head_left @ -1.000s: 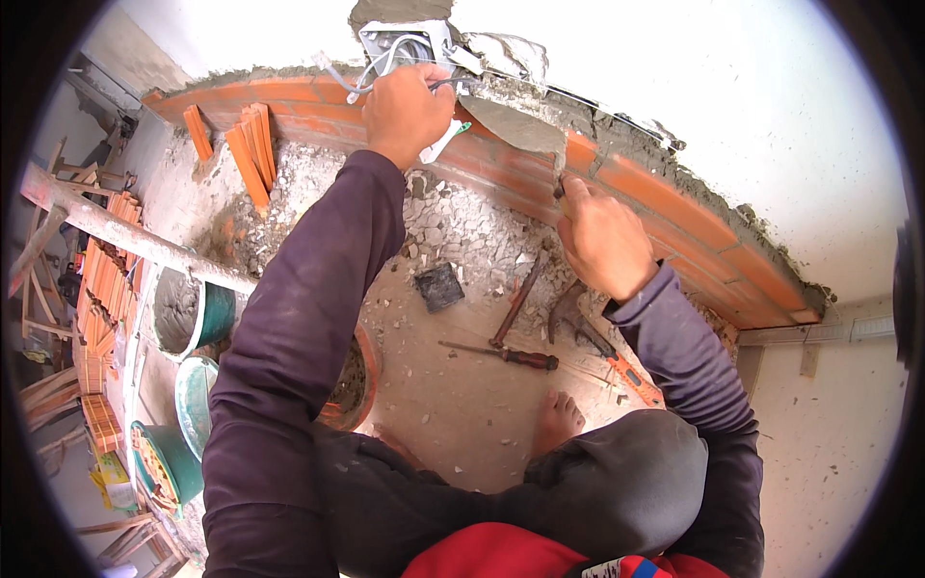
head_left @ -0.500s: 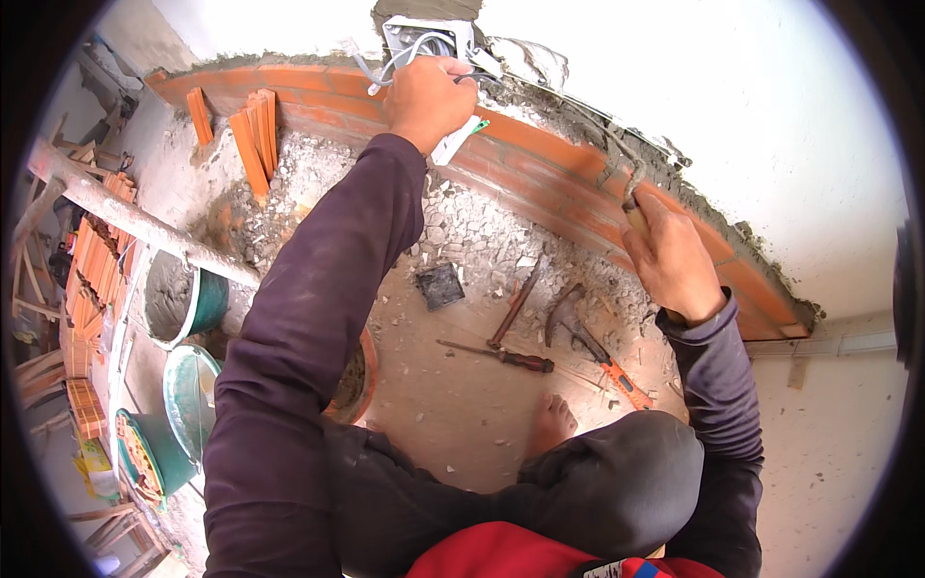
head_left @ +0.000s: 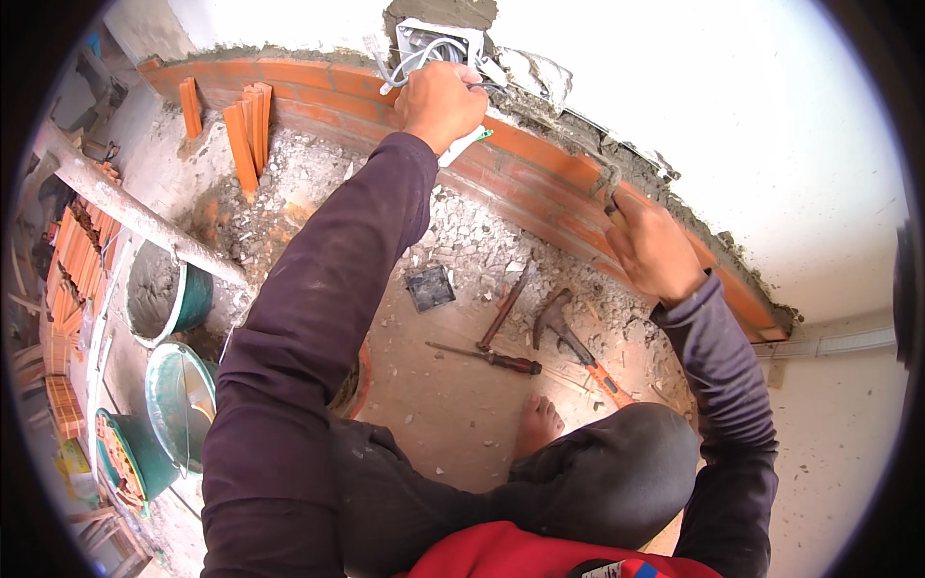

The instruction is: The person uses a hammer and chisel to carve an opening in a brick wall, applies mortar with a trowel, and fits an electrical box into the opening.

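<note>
A white electrical box (head_left: pixel 438 34) with looped grey cables (head_left: pixel 424 58) sits in mortar at the top of a low brick course (head_left: pixel 540 144) along the white wall. My left hand (head_left: pixel 438 106) is closed on the cables at the box, a white piece with a green tip (head_left: pixel 467 143) showing beneath it. My right hand (head_left: pixel 655 250) grips a trowel by its wooden handle (head_left: pixel 619 220), held at the bricks right of the box; the blade is hard to make out against the mortar.
On the rubble-strewn floor lie a black square (head_left: pixel 430 287), a screwdriver (head_left: pixel 511 363), an orange-handled hammer (head_left: pixel 604 376) and another hammer (head_left: pixel 496 318). Upright bricks (head_left: pixel 241 144), a mortar bucket (head_left: pixel 154 289), green buckets (head_left: pixel 173 385), a pole (head_left: pixel 145 202) and brick stacks (head_left: pixel 72 260) stand at left.
My right hand has moved right along the bricks since a second ago, and the trowel blade no longer shows its broad face. My left hand stays at the box. The view has shifted slightly.
</note>
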Demonstrator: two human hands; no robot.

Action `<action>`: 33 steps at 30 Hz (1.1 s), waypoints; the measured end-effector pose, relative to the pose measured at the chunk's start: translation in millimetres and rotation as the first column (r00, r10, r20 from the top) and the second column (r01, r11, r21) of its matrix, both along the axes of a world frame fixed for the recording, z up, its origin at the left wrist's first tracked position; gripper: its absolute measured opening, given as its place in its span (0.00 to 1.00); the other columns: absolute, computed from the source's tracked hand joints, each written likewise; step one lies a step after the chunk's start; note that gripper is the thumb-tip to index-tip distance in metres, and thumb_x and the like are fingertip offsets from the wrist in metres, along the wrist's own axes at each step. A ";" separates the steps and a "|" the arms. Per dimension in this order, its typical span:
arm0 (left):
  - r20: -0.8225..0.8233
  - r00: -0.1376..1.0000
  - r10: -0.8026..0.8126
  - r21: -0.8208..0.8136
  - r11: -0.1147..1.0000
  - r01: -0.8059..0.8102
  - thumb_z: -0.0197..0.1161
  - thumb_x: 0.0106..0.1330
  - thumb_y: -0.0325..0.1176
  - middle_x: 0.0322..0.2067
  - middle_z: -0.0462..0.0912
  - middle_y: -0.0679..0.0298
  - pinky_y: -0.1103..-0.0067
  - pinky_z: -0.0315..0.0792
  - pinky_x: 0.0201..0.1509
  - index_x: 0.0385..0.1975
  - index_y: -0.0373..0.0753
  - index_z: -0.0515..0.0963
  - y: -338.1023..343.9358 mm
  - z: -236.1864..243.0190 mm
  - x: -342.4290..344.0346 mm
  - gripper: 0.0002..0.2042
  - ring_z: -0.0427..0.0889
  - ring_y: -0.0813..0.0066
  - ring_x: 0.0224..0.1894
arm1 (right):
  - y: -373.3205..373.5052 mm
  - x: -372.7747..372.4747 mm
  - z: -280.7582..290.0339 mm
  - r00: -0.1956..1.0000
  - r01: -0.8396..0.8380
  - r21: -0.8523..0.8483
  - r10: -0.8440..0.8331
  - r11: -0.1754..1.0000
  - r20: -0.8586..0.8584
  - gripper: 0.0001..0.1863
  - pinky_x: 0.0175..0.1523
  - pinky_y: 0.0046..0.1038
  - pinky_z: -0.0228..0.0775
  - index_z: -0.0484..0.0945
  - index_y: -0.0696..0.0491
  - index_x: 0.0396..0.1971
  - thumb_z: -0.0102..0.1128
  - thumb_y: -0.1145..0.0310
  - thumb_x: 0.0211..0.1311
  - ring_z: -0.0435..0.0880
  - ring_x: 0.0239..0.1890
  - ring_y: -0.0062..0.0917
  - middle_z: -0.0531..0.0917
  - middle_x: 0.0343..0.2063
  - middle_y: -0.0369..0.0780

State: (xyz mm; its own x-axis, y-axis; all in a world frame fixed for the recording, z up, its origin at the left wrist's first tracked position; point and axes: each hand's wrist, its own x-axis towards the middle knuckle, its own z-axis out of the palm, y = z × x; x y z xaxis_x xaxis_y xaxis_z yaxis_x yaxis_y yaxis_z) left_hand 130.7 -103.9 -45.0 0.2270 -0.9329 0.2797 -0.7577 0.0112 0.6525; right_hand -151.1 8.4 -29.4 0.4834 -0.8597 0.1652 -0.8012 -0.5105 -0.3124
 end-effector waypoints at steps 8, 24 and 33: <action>0.006 1.000 0.005 0.012 1.000 -0.005 0.64 0.57 0.42 0.38 0.88 0.63 0.70 0.77 0.50 0.42 0.50 0.87 -4.1 -4.8 0.8 0.14 0.86 0.64 0.42 | -14.4 7.4 1.1 0.996 -0.038 0.117 0.048 0.992 -0.079 0.10 0.40 0.48 0.72 0.71 0.64 0.36 0.55 0.71 0.63 0.81 0.33 0.55 0.79 0.26 0.57; 0.025 0.999 0.032 0.007 0.999 -0.032 0.64 0.57 0.42 0.36 0.89 0.66 0.72 0.77 0.49 0.43 0.51 0.87 -5.7 -6.4 2.5 0.15 0.87 0.67 0.41 | -11.2 13.2 -7.6 0.998 -0.047 0.026 0.048 0.999 -0.048 0.12 0.40 0.48 0.73 0.71 0.64 0.38 0.56 0.69 0.64 0.82 0.33 0.54 0.81 0.26 0.57; 0.026 0.999 0.023 0.024 0.999 -0.024 0.65 0.57 0.42 0.37 0.89 0.66 0.72 0.77 0.48 0.43 0.51 0.87 -4.5 -4.2 7.2 0.14 0.87 0.67 0.41 | 0.4 20.2 -3.1 0.993 -0.038 0.074 0.046 0.997 -0.104 0.14 0.42 0.50 0.74 0.70 0.65 0.39 0.55 0.68 0.64 0.82 0.35 0.55 0.81 0.27 0.58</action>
State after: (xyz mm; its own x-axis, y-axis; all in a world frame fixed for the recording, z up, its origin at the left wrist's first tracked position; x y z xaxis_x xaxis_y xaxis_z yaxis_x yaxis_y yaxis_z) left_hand 137.9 -108.5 -49.1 0.2416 -0.9342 0.2626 -0.7742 -0.0225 0.6325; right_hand -131.0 8.7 -32.6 0.5308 -0.8460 0.0498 -0.8099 -0.5237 -0.2640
